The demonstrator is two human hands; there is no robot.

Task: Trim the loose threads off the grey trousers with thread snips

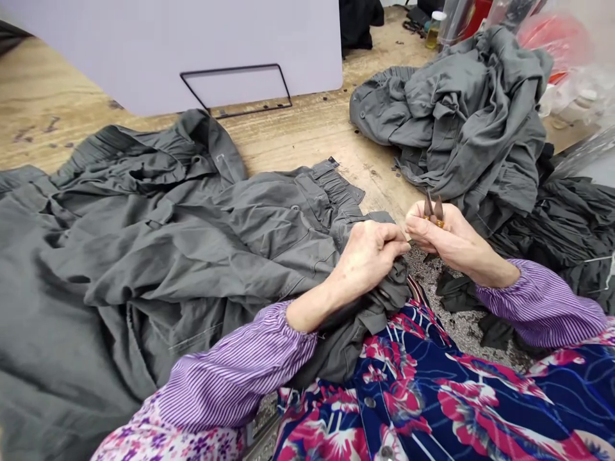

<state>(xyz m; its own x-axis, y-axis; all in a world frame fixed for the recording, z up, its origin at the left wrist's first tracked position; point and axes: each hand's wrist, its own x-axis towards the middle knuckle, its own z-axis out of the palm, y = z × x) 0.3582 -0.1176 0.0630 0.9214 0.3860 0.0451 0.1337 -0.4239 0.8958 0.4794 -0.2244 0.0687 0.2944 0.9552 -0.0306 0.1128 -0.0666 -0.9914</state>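
Over the near edge of the grey garment (192, 256), I have both forearms coming in from the bottom of my view and angling toward each other. The left hand (368, 259) rests on the garment with the wrist bent, thumb and fingers pressed together and clamped on a pinched fold of cloth. The right hand (456, 240) sits just beside it, past the garment's right edge, curled closed around small snips (434, 211). Their dark pointed tips stand up above the fingers, slightly parted and touching no cloth that I can see. The fingertips of the two hands nearly meet.

Both wrists end in gathered purple striped sleeves (542, 304), and a floral blouse (413, 384) fills the bottom of my view, close below the garment. Beyond the garment lies the bench (307, 121), with a lilac board (168, 51) propped on a black wire stand (235, 89). To the garment's right sit a second, bunched grey garment (456, 115) and a black cloth pile (567, 224). Farther off past it are a small bottle (434, 29) and a clear plastic bag (571, 89).
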